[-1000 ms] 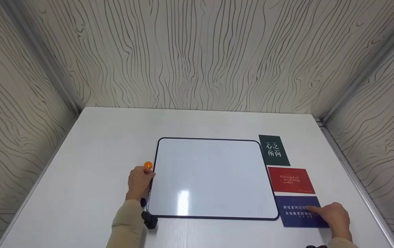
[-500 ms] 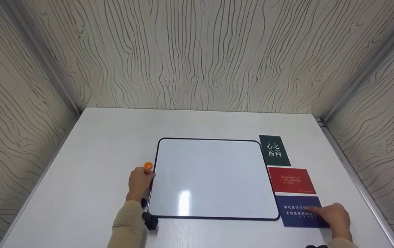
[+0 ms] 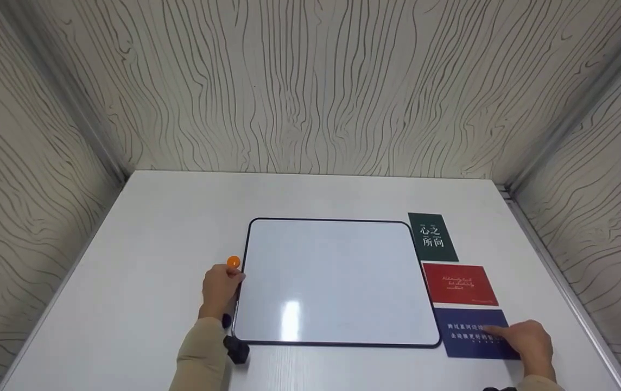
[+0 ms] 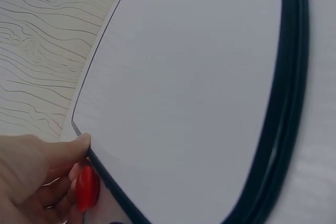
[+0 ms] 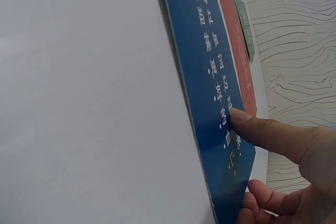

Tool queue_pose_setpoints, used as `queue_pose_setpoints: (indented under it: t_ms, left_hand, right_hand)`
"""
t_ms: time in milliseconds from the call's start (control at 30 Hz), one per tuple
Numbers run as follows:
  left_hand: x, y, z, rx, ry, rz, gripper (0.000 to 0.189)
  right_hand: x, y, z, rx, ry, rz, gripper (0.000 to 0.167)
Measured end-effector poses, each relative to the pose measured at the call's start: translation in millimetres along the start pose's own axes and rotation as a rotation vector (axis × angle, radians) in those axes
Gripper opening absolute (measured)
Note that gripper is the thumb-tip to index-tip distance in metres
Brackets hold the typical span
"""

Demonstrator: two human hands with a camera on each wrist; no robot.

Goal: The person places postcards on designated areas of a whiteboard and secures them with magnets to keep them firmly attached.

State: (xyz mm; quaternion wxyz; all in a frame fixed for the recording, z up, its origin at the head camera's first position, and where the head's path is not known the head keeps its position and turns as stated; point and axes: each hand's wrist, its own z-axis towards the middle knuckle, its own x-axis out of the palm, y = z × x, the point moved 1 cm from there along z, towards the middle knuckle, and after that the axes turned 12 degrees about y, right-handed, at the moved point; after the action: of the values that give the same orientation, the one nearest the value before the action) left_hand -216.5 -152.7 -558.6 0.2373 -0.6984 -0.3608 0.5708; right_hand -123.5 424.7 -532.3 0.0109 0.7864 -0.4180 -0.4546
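A whiteboard with a dark rim lies on the white table. My left hand pinches its left edge, the thumb on the rim and the other fingers curled below. Right beside those fingers is a small round orange piece, which looks red in the left wrist view. At the right, my right hand holds a blue card with white writing. Its thumb lies flat across the card's face, and the other fingers curl at the card's outer edge, partly hidden by it.
Behind the blue card, a red card and a dark green card lie in a row along the board's right side. Wood-patterned panels wall in the table at the back and both sides.
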Motion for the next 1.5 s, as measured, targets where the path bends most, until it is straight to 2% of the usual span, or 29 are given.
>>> queue_pose_setpoints:
  t_ms: [233, 333, 467, 667, 967, 1233, 1500]
  left_hand:
    - [0.7, -0.9, -0.4, 0.009, -0.015, 0.0, 0.014]
    - [0.4, -0.9, 0.0, 0.005, -0.013, -0.006, 0.013]
    - [0.2, 0.0, 0.5, -0.003, -0.008, -0.023, 0.013]
    - [0.9, 1.2, 0.2, -0.003, -0.008, -0.032, 0.013]
    - [-0.4, 1.0, -0.7, -0.017, -0.005, -0.032, 0.014]
    - [0.0, 0.9, -1.2, -0.026, 0.01, -0.034, 0.015]
    - [0.9, 1.7, -0.3, -0.023, 0.009, -0.037, 0.015]
  right_hand:
    - [-1.7, -1.8, -0.3, -0.019, -0.006, 0.017, 0.081]
    - [-2.3, -3.7, -0.1, -0.027, -0.028, 0.053, 0.071]
    - [-1.9, -6.3, 0.6, -0.03, -0.058, 0.143, 0.056]
    - [-2.3, -11.4, 4.1, -0.025, -0.089, 0.267, 0.049]
    - [-8.9, -20.4, 10.8, -0.034, -0.044, 0.369, 0.034]
    - [-12.3, -28.4, 15.3, -0.05, -0.031, 0.449, 0.026]
    - [-13.4, -32.0, 16.7, -0.045, -0.046, 0.498, 0.032]
